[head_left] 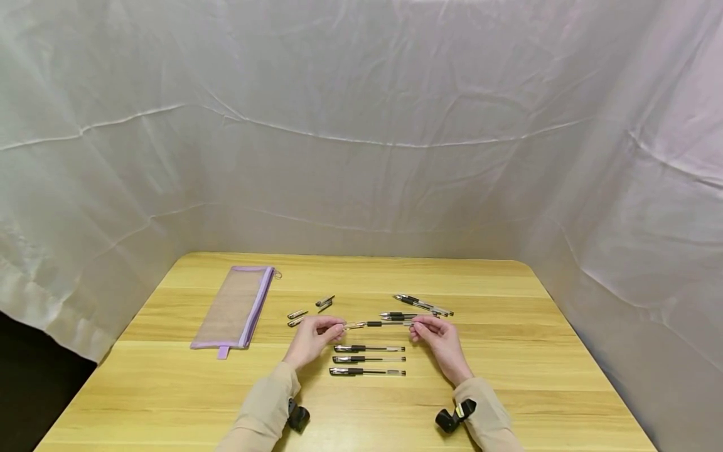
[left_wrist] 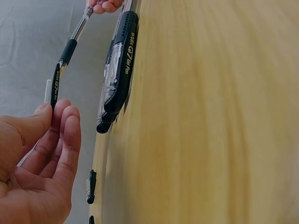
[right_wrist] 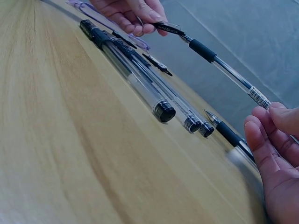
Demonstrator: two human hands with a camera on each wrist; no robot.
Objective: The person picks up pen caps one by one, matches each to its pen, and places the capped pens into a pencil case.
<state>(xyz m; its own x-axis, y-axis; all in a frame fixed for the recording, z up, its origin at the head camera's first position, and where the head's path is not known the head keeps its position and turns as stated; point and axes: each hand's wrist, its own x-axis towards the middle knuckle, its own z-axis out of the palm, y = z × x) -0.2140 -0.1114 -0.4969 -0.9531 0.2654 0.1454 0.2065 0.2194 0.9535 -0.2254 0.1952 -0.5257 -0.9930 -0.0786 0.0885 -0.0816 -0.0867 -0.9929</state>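
Observation:
My left hand (head_left: 316,339) pinches a black-and-clear pen cap (left_wrist: 55,86) between thumb and fingers. My right hand (head_left: 442,344) pinches the back end of an uncapped gel pen (right_wrist: 224,67) with a black grip and a clear barrel. Held above the table, the pen points left, its tip at the mouth of the cap; how far in it sits, I cannot tell. Closer to me in the head view, three capped pens (head_left: 368,360) lie in parallel rows between the wrists. Just beyond my right hand are uncapped pens (head_left: 420,304).
Several loose caps (head_left: 296,314) lie beyond my left hand. A mesh zip pouch (head_left: 231,307) with purple edging rests flat on the wooden table (head_left: 508,414) at the left. Pale curtains (head_left: 361,176) hang behind the table and along its sides.

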